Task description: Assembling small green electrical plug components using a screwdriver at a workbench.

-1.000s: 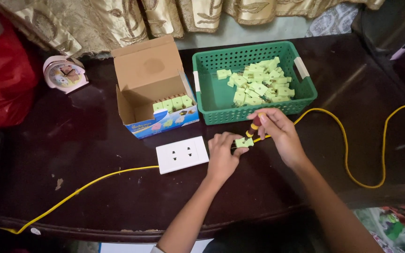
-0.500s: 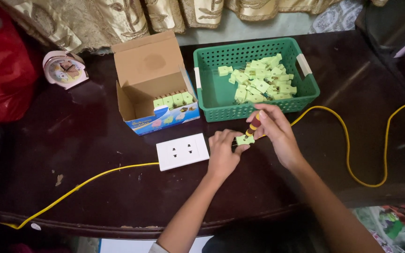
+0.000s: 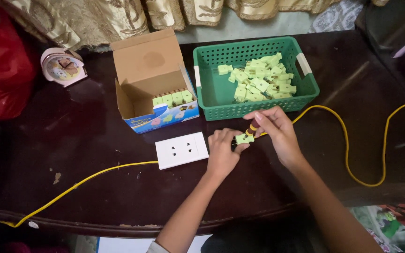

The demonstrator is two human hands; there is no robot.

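My left hand and my right hand meet over the dark table, just right of a white double socket plate. Between their fingertips sits a small light-green plug. My right hand also pinches the striped end of a yellow cable against the plug. Behind my hands stands a green plastic basket holding several more light-green plugs.
An open cardboard box with a row of green plugs stands left of the basket. A second yellow cable runs from the socket plate to the table's front left. A pink alarm clock and a red bag lie far left.
Both hands stay together on the plug and cable end. My fingers have shifted slightly around the plug; nothing else on the table has moved.
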